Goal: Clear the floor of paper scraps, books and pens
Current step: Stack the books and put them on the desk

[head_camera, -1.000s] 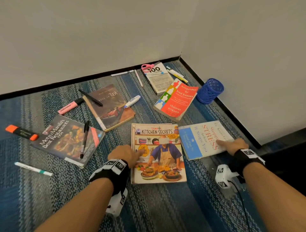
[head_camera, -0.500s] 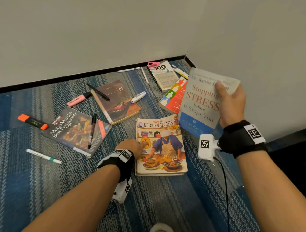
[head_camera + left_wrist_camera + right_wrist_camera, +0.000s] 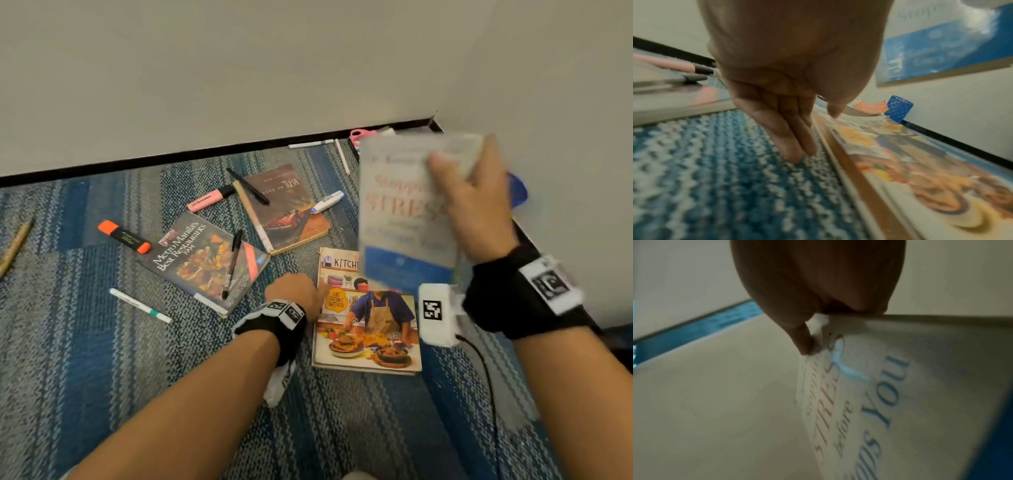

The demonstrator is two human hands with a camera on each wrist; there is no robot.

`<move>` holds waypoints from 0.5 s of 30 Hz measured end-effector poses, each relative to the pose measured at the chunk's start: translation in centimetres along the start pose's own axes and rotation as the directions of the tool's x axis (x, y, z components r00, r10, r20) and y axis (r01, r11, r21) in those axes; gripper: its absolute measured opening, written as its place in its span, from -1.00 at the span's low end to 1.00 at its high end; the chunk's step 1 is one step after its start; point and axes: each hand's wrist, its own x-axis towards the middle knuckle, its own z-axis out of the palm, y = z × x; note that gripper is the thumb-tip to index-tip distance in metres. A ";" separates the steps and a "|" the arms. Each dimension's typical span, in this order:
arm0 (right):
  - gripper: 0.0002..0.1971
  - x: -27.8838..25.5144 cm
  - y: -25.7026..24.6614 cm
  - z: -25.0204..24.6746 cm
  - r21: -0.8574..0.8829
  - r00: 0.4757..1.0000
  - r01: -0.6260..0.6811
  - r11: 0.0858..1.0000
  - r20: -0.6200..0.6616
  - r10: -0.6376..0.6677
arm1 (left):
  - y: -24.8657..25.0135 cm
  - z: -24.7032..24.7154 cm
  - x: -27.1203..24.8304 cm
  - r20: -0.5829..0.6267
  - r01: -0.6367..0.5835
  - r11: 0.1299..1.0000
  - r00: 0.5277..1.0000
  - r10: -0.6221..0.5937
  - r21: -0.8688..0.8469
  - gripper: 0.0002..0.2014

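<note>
**Stress book lifted, cookbook half hidden**

Blue striped carpet floor [image 3: 102,377]. White-and-blue "STRESS" paperback [image 3: 404,219], blurred, gripped aloft by right hand [image 3: 476,212], covers "KITCHEN…" cookbook [image 3: 370,329] title. Left hand [image 3: 294,291] relaxed, fingers [image 3: 789,142] on floor at cookbook's edge.

A right hand [image 3: 818,280] pinched the edge of a white and blue book [image 3: 910,386], thumb [image 3: 799,337] pressed on its cover.
</note>
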 end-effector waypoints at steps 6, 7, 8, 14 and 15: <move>-0.46 -3.6 13.6 3.0 -0.546 0.834 -0.309 0.779 0.239 0.498 | -3.8 -3.2 2.9 -0.317 0.084 0.993 0.942 -0.105 -0.080 -0.63; -0.34 -4.8 14.7 3.1 -0.706 0.816 -0.234 0.669 0.231 0.530 | -4.2 -3.6 3.7 -0.323 0.106 0.984 0.935 -0.147 -0.141 -0.62; -0.25 -5.8 15.4 3.0 -0.762 0.810 -0.188 0.619 0.236 0.537 | -4.5 -4.1 4.5 -0.304 0.143 0.968 0.931 -0.202 -0.205 -0.58; -0.19 -7.3 16.3 2.8 -0.752 0.784 -0.183 0.634 0.277 0.555 | -5.9 -6.0 10.2 -0.167 0.273 0.882 0.919 -0.357 -0.384 -0.37; -0.20 -7.3 15.9 2.8 -0.768 0.771 -0.186 0.612 0.273 0.576 | -5.9 -6.0 10.8 -0.142 0.287 0.870 0.919 -0.368 -0.400 -0.34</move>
